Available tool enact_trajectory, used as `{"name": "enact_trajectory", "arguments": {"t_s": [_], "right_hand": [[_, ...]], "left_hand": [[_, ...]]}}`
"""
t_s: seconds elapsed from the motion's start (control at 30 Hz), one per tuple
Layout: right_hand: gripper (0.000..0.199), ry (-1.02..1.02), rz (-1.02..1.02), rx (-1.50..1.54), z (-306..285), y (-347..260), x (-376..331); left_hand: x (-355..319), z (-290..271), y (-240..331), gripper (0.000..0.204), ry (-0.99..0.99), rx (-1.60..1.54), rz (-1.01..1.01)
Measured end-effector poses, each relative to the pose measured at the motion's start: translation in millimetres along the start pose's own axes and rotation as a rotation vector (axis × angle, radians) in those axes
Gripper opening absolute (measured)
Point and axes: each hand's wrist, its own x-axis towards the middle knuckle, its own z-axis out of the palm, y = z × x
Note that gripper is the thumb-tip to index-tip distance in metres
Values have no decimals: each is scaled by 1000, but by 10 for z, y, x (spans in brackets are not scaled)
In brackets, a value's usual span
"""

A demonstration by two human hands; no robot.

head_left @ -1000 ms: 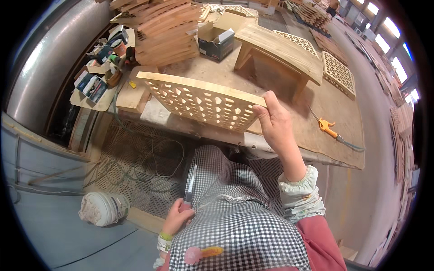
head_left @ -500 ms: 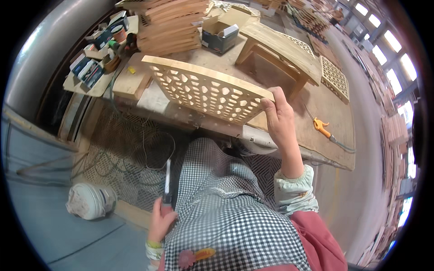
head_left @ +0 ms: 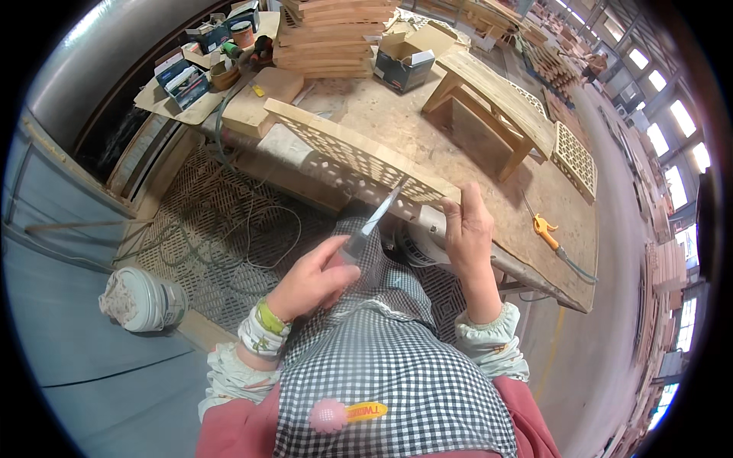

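A pale wooden lattice panel point(head_left: 347, 137), pierced with many holes, stands tilted on edge at the workbench's near edge. My right hand point(head_left: 469, 233) grips its near right corner, with thumb and fingers closed on the frame. In my closed left hand point(head_left: 314, 278) is a slim tool with a long, pale, tapering blade point(head_left: 382, 210) and a dark handle. The blade points up and right, and its tip meets the panel's pierced face near the right end. Whether the tip is inside a hole, I cannot tell.
On the workbench point(head_left: 366, 99) are a small wooden bench point(head_left: 496, 95), another lattice panel point(head_left: 575, 162), an open box point(head_left: 403, 65) and an orange air blow gun point(head_left: 544, 229). Stacked wooden slats point(head_left: 328, 38) stand behind. A white bucket point(head_left: 145, 299) and loose hoses lie at lower left.
My left hand has risen from beside the apron, bringing the tool up to the panel. The panel now leans more steeply and my right hand keeps its corner.
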Motion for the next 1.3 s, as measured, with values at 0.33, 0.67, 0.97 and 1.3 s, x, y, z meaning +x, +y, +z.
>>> {"name": "enact_trajectory", "arguments": {"t_s": [0.33,0.67,0.97,1.3], "right_hand": [[18,33,63,-10,-111,28,-34],[29,3,-92,-66,8,-81,-157],[29,-29,-42,-93,-35,35,-263],[21,29,86,-36,-172,318,344]], "left_hand": [[121,-17,103,49,-53,27,-59],[233,51,157,38,1,-134,-100],[398,139,141,41,-199,-341,-209],[225,101,-162,41,31,-274,-146]]}}
